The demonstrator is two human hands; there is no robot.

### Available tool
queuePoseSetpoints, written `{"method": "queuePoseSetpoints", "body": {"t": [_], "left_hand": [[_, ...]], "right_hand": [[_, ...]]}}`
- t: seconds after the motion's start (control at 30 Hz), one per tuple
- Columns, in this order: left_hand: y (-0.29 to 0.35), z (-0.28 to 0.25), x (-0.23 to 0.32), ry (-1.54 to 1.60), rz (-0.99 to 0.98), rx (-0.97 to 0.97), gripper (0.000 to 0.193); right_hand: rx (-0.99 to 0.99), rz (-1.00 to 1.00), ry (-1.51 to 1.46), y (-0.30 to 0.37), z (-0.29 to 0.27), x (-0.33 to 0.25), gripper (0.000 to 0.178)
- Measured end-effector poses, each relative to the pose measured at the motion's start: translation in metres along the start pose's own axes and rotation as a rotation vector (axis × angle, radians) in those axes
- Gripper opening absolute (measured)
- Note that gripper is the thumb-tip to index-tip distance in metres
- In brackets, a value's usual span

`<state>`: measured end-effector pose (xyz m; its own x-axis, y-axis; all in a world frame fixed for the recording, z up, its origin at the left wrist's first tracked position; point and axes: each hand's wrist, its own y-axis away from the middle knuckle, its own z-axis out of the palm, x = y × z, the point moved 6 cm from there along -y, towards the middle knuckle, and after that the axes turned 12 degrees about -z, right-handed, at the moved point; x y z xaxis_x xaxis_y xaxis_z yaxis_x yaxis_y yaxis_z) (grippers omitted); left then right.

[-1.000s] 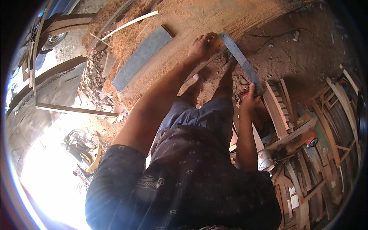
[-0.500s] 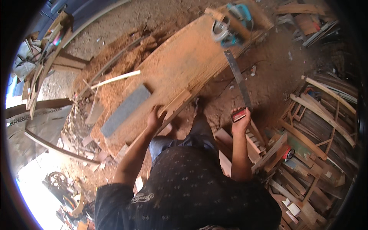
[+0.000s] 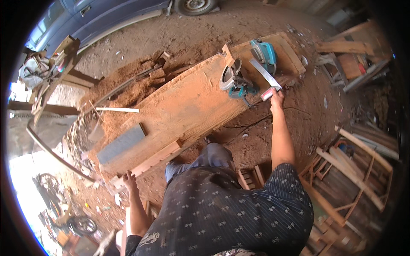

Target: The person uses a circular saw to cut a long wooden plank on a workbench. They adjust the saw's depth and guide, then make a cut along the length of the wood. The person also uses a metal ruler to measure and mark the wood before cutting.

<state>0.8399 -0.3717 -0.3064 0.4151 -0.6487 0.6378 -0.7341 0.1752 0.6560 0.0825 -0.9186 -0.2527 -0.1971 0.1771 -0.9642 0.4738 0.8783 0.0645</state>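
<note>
My right hand (image 3: pixel 277 100), reached out over the far right of the workbench, is closed on the handle of a try square (image 3: pixel 265 73). The square's metal blade points up and left, beside a teal power tool (image 3: pixel 265 56). Low on the left, my left hand (image 3: pixel 130 180) is at the near end of a wooden batten (image 3: pixel 158 158) that lies along the bench's near edge. Its fingers look loosely stretched out and hold nothing I can see. Left of the batten lies a flat grey slab (image 3: pixel 121 143).
The long wooden bench (image 3: pixel 183 100) is dusted with sawdust. A teal circular saw (image 3: pixel 237 83) stands on it beside an upright wood block (image 3: pixel 228 54). A pale strip (image 3: pixel 117 109) lies at its left edge. Wood frames (image 3: pixel 354 170) pile up on the right; a blue vehicle (image 3: pixel 111 19) stands beyond.
My right hand has carried the try square up from beside the bench to the far power tools. My left hand has slid down and left along the batten to its near end.
</note>
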Motion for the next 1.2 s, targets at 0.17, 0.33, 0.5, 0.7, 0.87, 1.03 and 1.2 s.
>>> {"method": "queuePoseSetpoints", "body": {"t": [0.17, 0.33, 0.5, 0.7, 0.87, 1.03, 1.2], "left_hand": [[0.107, 0.043, -0.063, -0.259, -0.068, -0.083, 0.046], [0.226, 0.08, -0.146, -0.002, -0.349, -0.021, 0.044], [0.277, 0.108, -0.238, 0.048, -0.623, -0.009, 0.041], [0.281, 0.112, -0.223, 0.26, -0.494, 0.096, 0.042], [0.297, 0.137, -0.23, 0.299, -0.454, 0.137, 0.046], [0.274, 0.167, -0.116, 0.184, -0.11, 0.056, 0.043], [0.269, 0.229, 0.048, 0.095, 0.136, -0.243, 0.039]], "right_hand": [[-0.077, -0.123, 0.367, -0.103, 0.023, 0.004, 0.024], [-0.609, -0.557, 0.092, 0.053, 0.107, -0.114, 0.032], [-1.506, -1.24, 0.971, 0.159, 0.19, -0.063, 0.024], [-1.769, -1.034, 1.776, 0.072, 0.234, 0.091, 0.028], [-1.668, -0.961, 1.717, 0.081, 0.257, 0.012, 0.038], [-1.575, -0.884, 1.525, 0.121, 0.25, -0.154, 0.049], [-1.53, -0.787, 0.733, 0.164, 0.188, -0.257, 0.046]]}}
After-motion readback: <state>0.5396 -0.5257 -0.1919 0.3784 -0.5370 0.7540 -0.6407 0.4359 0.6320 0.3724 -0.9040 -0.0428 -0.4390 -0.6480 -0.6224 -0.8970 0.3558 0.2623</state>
